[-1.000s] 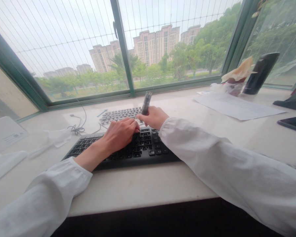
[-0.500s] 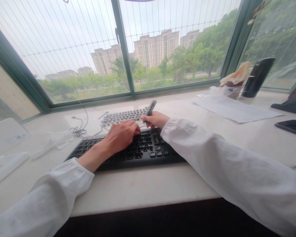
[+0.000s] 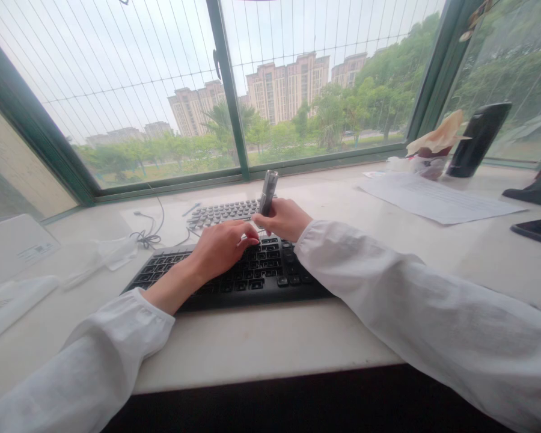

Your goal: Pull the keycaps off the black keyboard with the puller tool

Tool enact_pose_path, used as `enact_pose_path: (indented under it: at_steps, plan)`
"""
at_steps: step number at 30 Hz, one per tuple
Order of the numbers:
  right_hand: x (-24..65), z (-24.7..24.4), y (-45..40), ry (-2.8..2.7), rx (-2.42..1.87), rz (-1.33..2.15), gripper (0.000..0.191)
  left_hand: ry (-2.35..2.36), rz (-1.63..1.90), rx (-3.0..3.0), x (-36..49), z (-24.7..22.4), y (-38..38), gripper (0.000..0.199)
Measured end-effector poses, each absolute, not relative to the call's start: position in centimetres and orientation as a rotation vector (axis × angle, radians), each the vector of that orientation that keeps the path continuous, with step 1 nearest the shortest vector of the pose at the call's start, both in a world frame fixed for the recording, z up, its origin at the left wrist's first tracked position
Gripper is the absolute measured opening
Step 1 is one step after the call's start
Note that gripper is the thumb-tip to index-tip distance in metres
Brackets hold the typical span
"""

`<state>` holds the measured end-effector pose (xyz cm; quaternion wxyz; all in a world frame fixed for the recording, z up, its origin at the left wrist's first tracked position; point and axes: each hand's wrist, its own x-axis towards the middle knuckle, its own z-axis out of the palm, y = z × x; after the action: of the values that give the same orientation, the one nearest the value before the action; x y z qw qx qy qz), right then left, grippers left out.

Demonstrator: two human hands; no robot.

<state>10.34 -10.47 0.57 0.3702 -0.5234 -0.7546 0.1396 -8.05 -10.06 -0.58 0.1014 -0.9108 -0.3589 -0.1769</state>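
A black keyboard [image 3: 216, 291] lies on the counter in front of me. Many of its keycaps are off, baring dark key sockets, while some caps stay on at the right end. My left hand [image 3: 220, 246] rests over its middle, thumb and forefinger brought together near the back row; anything between them is too small to make out. Just right of it, my right hand [image 3: 286, 218] is closed round a grey metal hand tool [image 3: 267, 191] that looks like a folded multi-tool. Its handle points up, and its lower end is hidden by the fingers. Behind lie rows of loose keycaps [image 3: 223, 211].
A cable [image 3: 148, 239], a clear plastic bag [image 3: 103, 255] and a white box [image 3: 15, 246] are at left. Paper [image 3: 437, 195], a black bottle [image 3: 478, 141] and a phone [image 3: 538, 231] are at right. The window [image 3: 238, 120] bounds the back.
My right hand has turned, so the tool stands more upright, its top shifted slightly left. My left thumb shows more clearly against the forefinger. The view has shifted slightly.
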Motion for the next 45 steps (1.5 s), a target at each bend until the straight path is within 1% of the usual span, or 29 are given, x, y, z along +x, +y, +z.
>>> enact_pose_path:
  at_steps: [5, 8, 12, 15, 17, 21, 23, 26, 31, 40, 45]
  plan:
    - [11.0, 0.8, -10.4, -1.916, -1.418, 0.455, 0.029, -1.076, -0.558, -2.714, -8.2, -0.7, -10.0, 0.021]
    - [11.1, 0.7, -10.2, -1.954, -1.412, 0.578, 0.03, -1.076, -0.579, -2.709, -8.3, -0.8, -9.9, 0.022]
    - [11.0, 0.2, -9.5, -1.919, -1.395, 0.865, 0.025, -1.053, -0.611, -2.702, -8.4, -0.9, -9.8, 0.021]
    - [11.0, 0.0, -9.3, -1.861, -1.377, 0.973, 0.019, -1.036, -0.627, -2.709, -8.4, -1.0, -9.7, 0.021]
    - [11.1, 0.2, -9.4, -1.853, -1.4, 0.945, 0.016, -1.034, -0.635, -2.714, -8.4, -1.0, -9.7, 0.021]
    - [11.1, 0.5, -9.9, -1.971, -1.488, 0.639, 0.021, -1.04, -0.646, -2.711, -8.4, -1.0, -9.6, 0.02]
    - [11.1, 0.5, -10.0, -2.028, -1.474, 0.558, 0.023, -1.038, -0.653, -2.711, -8.4, -1.1, -9.6, 0.02]
    - [10.9, 0.1, -9.9, -2.064, -1.425, 0.57, 0.027, -1.028, -0.679, -2.732, -8.5, -1.3, -9.4, 0.02]
    - [10.6, -0.3, -9.7, -2.08, -1.46, 0.558, 0.037, -1.079, -0.737, -2.757, -8.4, -1.6, -9.3, 0.019]
    - [10.5, -0.2, -9.7, -2.09, -1.45, 0.557, 0.037, -1.137, -0.798, -2.802, -8.3, -1.6, -8.9, 0.017]
    - [10.3, -0.2, -9.9, -2.071, -1.442, 0.512, 0.035, -1.126, -0.773, -2.752, -8.2, -1.5, -9.0, 0.02]
